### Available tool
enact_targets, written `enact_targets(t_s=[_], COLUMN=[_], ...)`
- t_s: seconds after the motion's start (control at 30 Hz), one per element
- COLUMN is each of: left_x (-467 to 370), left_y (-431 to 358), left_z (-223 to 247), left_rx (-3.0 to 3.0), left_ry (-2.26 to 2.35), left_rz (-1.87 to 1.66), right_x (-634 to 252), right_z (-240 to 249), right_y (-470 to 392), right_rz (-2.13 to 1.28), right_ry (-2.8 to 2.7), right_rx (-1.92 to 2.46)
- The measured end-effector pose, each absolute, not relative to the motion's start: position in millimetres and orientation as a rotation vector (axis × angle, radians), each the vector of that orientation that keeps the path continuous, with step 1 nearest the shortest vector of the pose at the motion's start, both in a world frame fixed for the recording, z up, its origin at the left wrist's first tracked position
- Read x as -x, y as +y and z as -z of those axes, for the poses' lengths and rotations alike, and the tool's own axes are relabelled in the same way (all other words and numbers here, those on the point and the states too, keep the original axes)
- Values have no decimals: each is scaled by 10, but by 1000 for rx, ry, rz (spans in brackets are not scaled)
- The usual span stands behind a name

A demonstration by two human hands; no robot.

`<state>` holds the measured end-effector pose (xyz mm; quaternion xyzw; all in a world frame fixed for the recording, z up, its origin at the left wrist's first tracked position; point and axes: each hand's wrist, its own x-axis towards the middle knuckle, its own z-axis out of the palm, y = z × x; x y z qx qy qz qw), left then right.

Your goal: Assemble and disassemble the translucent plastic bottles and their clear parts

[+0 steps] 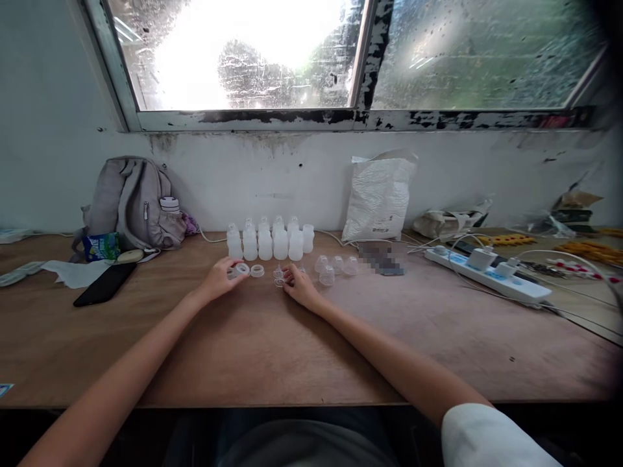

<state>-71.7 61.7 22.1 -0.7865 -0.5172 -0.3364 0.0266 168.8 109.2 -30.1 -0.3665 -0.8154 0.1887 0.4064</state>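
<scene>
Bottles [265, 246] crowd the back of the bench [233, 357] mid-frame, clear domes [326, 279] right of centre, black phone [104, 285] at left; left hand [220, 281] fingers pinching a white ring [246, 270] left of centre, right hand [302, 288] fingers against a clear piece [279, 281] mid-frame, can't tell if clamped.

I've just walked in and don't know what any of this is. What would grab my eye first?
Probably the glaring window across the top, then the cluster of milky white bottles standing on the table below it. Just in front of them are two bare hands: the left hand at a pale ring, the right hand at small clear pieces.
</scene>
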Motion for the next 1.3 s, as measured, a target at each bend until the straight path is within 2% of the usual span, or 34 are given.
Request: enact_targets(t_s=[0.2,0.47,0.73,0.9,1.1,1.3], left_x=[1065,1142,1154,1002,606,340], left_y=[355,455,585,819,1194,1466], left_z=[-32,133,213,-159,-760,-824], left_rx=[2492,2344,2192,1992,2009,1907], left_ry=[-1823,-2053,-2044,-1845,-1566,-1727], left_rz=[928,939,1031,1143,709,625], right_x=[-1690,-1690,-1697,-1694,-1694,-1779], right_z=[273,248,264,259,261,230], right_y=[1082,1053,1067,1067,1062,1035], right_rz=[-462,-455,-465,-509,-456,-307], right_ry=[-2061,-2066,-2061,-2013,-2018,-2034], right_rx=[924,924,904,921,902,847])
